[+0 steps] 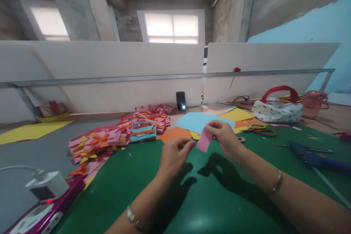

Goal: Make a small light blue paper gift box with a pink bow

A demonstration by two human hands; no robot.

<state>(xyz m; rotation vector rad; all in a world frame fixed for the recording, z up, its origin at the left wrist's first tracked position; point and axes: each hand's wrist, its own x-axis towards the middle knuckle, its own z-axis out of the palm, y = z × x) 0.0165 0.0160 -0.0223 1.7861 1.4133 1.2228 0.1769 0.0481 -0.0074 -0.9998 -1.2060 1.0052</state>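
Note:
Between the thumb and fingers of my right hand is a small pink paper piece, held by its upper right part and hanging tilted above the green mat. My left hand is closed in a pinch just left of the paper, its fingertips near the paper's edge. Whether anything small is in that pinch I cannot make out. Behind the hands lie light blue sheets and orange paper. A heap of pink, orange and yellow paper pieces lies to the left, beside a blue paper bag shape.
Scissors with red and yellow handles lie right of my right hand. Farther right are a blue glue gun, a white bag with red handle and a pink jug. A phone leans at the back. A purple power strip holds a charger.

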